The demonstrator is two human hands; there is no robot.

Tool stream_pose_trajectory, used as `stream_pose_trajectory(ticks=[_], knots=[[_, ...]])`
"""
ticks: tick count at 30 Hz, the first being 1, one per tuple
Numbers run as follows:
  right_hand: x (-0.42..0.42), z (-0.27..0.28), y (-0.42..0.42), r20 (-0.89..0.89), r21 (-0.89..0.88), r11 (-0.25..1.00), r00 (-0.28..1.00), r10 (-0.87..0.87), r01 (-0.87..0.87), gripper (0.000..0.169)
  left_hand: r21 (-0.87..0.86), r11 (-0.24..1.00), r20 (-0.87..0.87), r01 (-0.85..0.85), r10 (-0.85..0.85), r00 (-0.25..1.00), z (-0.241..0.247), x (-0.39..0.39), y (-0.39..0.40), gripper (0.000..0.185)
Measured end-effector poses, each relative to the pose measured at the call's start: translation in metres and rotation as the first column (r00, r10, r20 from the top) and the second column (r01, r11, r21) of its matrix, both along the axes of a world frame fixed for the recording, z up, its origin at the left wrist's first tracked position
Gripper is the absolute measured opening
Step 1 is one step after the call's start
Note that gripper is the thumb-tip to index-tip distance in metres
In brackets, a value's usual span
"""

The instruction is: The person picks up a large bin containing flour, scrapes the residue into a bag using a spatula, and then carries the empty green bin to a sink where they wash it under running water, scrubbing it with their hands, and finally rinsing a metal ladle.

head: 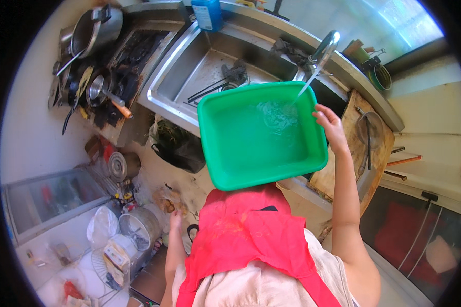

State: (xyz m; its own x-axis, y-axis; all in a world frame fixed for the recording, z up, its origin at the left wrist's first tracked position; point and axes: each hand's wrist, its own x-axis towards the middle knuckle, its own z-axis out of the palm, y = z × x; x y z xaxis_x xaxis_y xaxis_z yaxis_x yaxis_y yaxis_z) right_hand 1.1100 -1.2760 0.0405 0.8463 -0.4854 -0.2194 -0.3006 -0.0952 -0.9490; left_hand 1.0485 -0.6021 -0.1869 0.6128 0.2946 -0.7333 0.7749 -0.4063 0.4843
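A green plastic basin (pixel 230 142) rests over the near edge of the stainless steel sink (pixel 169 109), against the red apron (pixel 249 230). Water runs from the chrome faucet (pixel 330 40) into its far right corner, and shallow water ripples inside. At the basin's right rim is my right hand (pixel 330 121), thumb and fingers by the edge; whether they grip it is hard to tell. My left hand (pixel 175 218) hangs low at my left side, away from the basin; its fingers are too small to read. Dark chopsticks (pixel 209 92) and a dark scouring pad (pixel 234 73) lie in the sink.
Left of the sink stand a sooty stove (pixel 138 50), a large metal pot (pixel 96 32) and a ladle (pixel 115 101). On the right, a wooden cutting board (pixel 380 153) bears a strainer (pixel 368 130). A blue bottle (pixel 207 15) stands behind the sink. A black bag (pixel 184 153) sits below.
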Motion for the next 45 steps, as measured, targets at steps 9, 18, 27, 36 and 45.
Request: stream_pose_trajectory(ticks=[9,18,27,36,45], knots=[[0.084,-0.092,-0.108,-0.016,0.181,0.89,0.907,-0.422,0.418,0.059,-0.022,0.998,0.106,0.059,-0.056,0.993,0.039,0.022,-0.04,0.045],[0.169,-0.124,-0.195,-0.104,0.111,0.905,0.911,-0.4,0.41,0.064,-0.145,0.961,0.266,0.234,-0.19,0.945,0.154,0.104,-0.181,0.045],[-0.018,-0.052,-0.018,-0.239,-0.344,0.938,0.97,-0.038,-0.048,0.043,-0.684,0.728,0.161,0.035,0.104,0.981,0.209,0.167,-0.283,0.043],[-0.114,-0.054,0.097,-0.048,-0.426,0.776,0.845,-0.533,0.466,0.027,-0.781,0.623,-0.007,0.042,-0.075,0.997,0.238,0.212,-0.275,0.028],[-0.286,-0.018,0.261,0.042,-0.311,0.402,0.435,-0.899,0.861,0.021,-0.814,0.417,0.109,0.404,-0.574,0.811,0.274,0.183,-0.298,0.023]])
